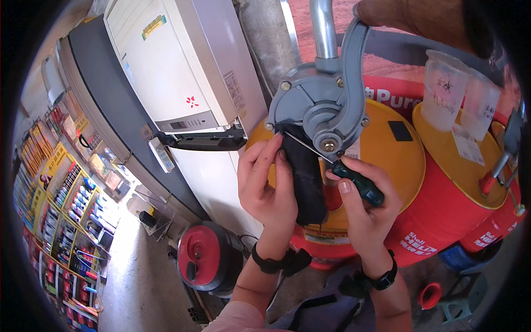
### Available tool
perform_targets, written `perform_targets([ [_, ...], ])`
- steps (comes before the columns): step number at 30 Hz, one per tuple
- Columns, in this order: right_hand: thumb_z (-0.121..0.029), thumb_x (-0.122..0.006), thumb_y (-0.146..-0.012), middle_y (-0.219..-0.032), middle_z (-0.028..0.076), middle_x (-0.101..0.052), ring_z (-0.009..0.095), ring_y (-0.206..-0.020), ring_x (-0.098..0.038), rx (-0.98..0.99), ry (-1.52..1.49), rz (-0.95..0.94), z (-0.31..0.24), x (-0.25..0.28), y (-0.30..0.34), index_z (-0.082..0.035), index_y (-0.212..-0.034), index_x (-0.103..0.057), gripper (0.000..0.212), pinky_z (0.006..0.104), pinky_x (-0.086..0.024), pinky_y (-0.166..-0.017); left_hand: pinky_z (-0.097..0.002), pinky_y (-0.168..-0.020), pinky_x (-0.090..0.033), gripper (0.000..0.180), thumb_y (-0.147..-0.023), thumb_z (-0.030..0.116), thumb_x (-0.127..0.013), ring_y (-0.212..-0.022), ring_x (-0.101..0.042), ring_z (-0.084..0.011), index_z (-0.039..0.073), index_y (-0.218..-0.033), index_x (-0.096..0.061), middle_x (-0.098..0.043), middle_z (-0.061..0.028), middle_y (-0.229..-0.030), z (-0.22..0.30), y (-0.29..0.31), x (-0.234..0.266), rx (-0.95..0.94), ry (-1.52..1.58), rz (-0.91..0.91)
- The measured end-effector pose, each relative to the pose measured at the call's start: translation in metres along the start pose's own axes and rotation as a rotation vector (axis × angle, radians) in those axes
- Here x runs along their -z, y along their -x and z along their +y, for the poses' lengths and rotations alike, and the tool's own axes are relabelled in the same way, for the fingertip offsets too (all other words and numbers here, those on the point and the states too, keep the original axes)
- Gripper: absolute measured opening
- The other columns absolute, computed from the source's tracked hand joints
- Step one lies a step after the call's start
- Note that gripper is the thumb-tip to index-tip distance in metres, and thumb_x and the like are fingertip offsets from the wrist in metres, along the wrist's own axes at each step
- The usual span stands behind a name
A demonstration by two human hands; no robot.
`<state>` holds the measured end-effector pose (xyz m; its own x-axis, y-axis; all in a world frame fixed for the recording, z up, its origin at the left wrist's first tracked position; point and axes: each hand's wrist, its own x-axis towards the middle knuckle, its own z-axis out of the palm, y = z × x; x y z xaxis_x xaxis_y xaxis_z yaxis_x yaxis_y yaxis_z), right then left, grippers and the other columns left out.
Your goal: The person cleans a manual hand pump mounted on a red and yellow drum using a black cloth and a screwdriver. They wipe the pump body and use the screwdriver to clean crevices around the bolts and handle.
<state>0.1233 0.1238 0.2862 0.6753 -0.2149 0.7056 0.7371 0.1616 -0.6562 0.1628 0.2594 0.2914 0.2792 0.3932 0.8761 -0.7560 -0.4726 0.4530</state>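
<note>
A grey hand-crank drum pump [301,91] stands over a red drum with a yellow top [401,160]. Its curved crank arm [354,66] rises toward a brown rounded part [426,19] at the upper right. A black cloth [304,185] hangs from the pump's lower side, where its outlet is hidden. My left hand [264,185] pinches the cloth's upper edge between thumb and fingers. In my right hand [371,213] is a screwdriver [362,185] with a dark green handle; its thin shaft slants up left across the cloth, the tip close to my left fingertips.
Two translucent jugs [442,91] stand on a second yellow-topped drum [467,166] at right. A white air conditioner [177,72] rises at left, with a red-and-black vacuum cleaner [202,254] below. A red funnel [430,296] and green stool [464,299] are lower right.
</note>
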Motion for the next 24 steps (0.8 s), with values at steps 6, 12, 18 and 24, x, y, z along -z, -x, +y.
perform_targets([
  [6, 0.007, -0.063, -0.093, -0.113, 0.015, -0.067, 0.023, -0.103, -0.069, -0.072, -0.079, 0.007, 0.0039, 0.0032, -0.0009, 0.008, -0.116, -0.065, 0.023, 0.0345, -0.058, -0.092, -0.0282, -0.083, -0.05, 0.032, -0.084, -0.014, -0.066, -0.091, -0.065, -0.0207, -0.003, -0.113, -0.074, -0.067, -0.0121, -0.1, -0.0053, 0.0026, 0.0021, -0.069, -0.026, -0.014],
  [12, 0.006, -0.063, -0.094, -0.115, 0.017, -0.066, 0.025, -0.104, -0.069, -0.064, -0.112, 0.011, 0.0066, -0.001, -0.0017, 0.009, -0.117, -0.063, 0.024, 0.0375, -0.059, -0.093, -0.0282, -0.083, -0.05, 0.032, -0.084, -0.014, -0.066, -0.092, -0.065, -0.021, -0.003, -0.113, -0.074, -0.067, -0.0126, -0.1, -0.007, -0.0021, 0.0015, -0.063, -0.028, 0.025],
  [18, 0.006, -0.064, -0.093, -0.107, 0.016, -0.068, 0.024, -0.1, -0.071, -0.052, -0.048, 0.012, 0.0067, -0.0012, 0.0002, 0.007, -0.118, -0.064, 0.025, 0.0321, -0.057, -0.089, -0.0283, -0.084, -0.05, 0.032, -0.084, -0.015, -0.065, -0.093, -0.065, -0.0212, -0.003, -0.113, -0.073, -0.067, -0.0129, -0.102, -0.0098, 0.0001, 0.0028, -0.089, -0.012, 0.003],
  [24, 0.009, -0.065, -0.09, -0.102, 0.015, -0.069, 0.022, -0.096, -0.072, 0.013, -0.028, 0.023, 0.0072, -0.0036, 0.0051, 0.005, -0.118, -0.066, 0.028, 0.0281, -0.054, -0.083, -0.0284, -0.084, -0.051, 0.032, -0.084, -0.015, -0.066, -0.093, -0.065, -0.0213, -0.003, -0.113, -0.073, -0.067, -0.0126, -0.102, -0.0093, 0.0015, 0.0022, -0.081, 0.005, 0.007],
])
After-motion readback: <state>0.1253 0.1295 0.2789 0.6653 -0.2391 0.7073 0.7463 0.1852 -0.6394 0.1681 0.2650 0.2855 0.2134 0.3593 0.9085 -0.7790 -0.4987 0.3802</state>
